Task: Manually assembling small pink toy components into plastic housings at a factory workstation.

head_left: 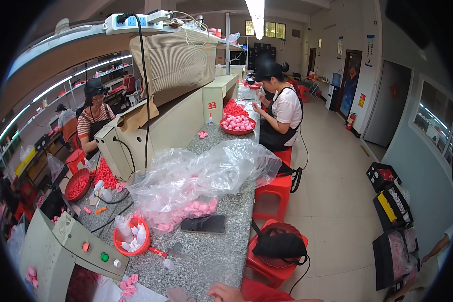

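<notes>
At the lower edge, my right hand [225,293] is by the front edge of the grey speckled worktop [196,267]. Its fingers look curled, and the frame cuts off their lower part, so I cannot make out what is in them. Red fabric [264,291] shows just to its right. Left of the hand lies a small pinkish translucent scrap [178,294]. Further up the worktop are a dark phone [203,224], a red marker-like tube [158,252] and a red tub [132,235] of white squeeze bottles. My left hand is out of view.
Clear plastic bags [211,168] with pink pieces lie mid-worktop. A beige machine [65,246] with coloured buttons stands at left. A black bag [279,244] sits on a red stool [272,272]. One co-worker [282,110] sits beyond, another [91,118] across. Crates [392,206] line the right wall.
</notes>
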The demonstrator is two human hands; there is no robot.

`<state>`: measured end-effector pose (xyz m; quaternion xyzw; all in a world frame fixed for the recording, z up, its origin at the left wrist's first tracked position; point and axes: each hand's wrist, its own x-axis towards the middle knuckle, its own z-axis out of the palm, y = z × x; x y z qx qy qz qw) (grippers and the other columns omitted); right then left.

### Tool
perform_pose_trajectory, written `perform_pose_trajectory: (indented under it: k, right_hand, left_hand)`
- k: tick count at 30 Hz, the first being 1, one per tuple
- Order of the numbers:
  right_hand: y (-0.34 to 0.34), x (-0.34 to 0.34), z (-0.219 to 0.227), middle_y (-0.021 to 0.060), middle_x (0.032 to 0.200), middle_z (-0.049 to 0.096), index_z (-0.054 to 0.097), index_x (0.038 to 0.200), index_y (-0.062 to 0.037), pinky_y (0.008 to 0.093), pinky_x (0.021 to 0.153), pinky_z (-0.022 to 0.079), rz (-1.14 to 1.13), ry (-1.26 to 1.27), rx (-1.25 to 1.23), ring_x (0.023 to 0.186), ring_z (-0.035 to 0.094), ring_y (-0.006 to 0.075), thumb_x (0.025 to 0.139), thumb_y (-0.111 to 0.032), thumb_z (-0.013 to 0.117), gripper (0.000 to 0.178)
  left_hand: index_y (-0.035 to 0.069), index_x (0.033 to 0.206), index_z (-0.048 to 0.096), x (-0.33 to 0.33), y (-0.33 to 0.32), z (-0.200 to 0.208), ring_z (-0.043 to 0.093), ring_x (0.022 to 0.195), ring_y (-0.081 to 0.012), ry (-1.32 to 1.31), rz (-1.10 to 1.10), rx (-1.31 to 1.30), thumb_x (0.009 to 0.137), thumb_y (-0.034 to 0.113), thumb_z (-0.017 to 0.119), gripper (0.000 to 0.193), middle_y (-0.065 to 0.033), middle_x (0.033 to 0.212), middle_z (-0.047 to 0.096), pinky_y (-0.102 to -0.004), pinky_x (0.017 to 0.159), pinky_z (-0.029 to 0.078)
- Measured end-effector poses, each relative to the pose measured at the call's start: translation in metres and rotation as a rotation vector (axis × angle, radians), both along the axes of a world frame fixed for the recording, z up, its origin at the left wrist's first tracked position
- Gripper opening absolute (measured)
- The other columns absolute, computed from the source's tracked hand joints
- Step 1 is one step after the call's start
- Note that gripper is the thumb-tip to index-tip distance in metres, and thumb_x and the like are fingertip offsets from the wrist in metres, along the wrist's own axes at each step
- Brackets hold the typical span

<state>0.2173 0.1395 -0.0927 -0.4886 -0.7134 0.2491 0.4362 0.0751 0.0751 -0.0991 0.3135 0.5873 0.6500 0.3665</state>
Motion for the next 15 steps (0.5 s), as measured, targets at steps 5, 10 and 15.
perform_pose_trajectory:
  k: [5, 10, 15]
  right_hand:
    - [-0.0003, -0.0013, -0.0005, 0.0135, 0.076, 0.052, 0.056, 0.077, -0.0084, 0.0399, 0.057, 0.044, 0.005, 0.007, -0.026, 0.067, 0.053, 0.0326, 0.068, -0.009, 0.052, 0.011]
    - [-0.0015, 0.0016, -0.005, 0.0135, 0.077, 0.053, 0.058, 0.077, -0.0086, 0.0399, 0.055, 0.044, -0.028, -0.025, -0.017, 0.066, 0.054, 0.0326, 0.068, -0.009, 0.052, 0.011]
    - [-0.0004, -0.0004, -0.0004, 0.0135, 0.076, 0.053, 0.058, 0.076, -0.0083, 0.0395, 0.056, 0.044, -0.008, 0.008, -0.023, 0.066, 0.054, 0.0324, 0.068, -0.01, 0.052, 0.01]
  left_hand:
    - [0.004, 0.088, 0.054, -0.0011, -0.0011, 0.0031, 0.053, 0.08, -0.0163, -0.007, 0.006, -0.051, 0.074, 0.017, 0.067, 0.024, -0.0075, 0.084, 0.058, -0.0307, 0.075, 0.044]
    - [0.004, 0.088, 0.054, 0.0023, -0.0003, 0.0064, 0.053, 0.081, -0.0163, -0.037, -0.003, -0.047, 0.073, 0.019, 0.068, 0.025, -0.0077, 0.084, 0.058, -0.0306, 0.075, 0.044]
    - [0.004, 0.087, 0.054, 0.0015, -0.0004, 0.0004, 0.053, 0.078, -0.0161, -0.113, 0.029, -0.037, 0.073, 0.016, 0.068, 0.023, -0.0081, 0.084, 0.058, -0.0308, 0.074, 0.045]
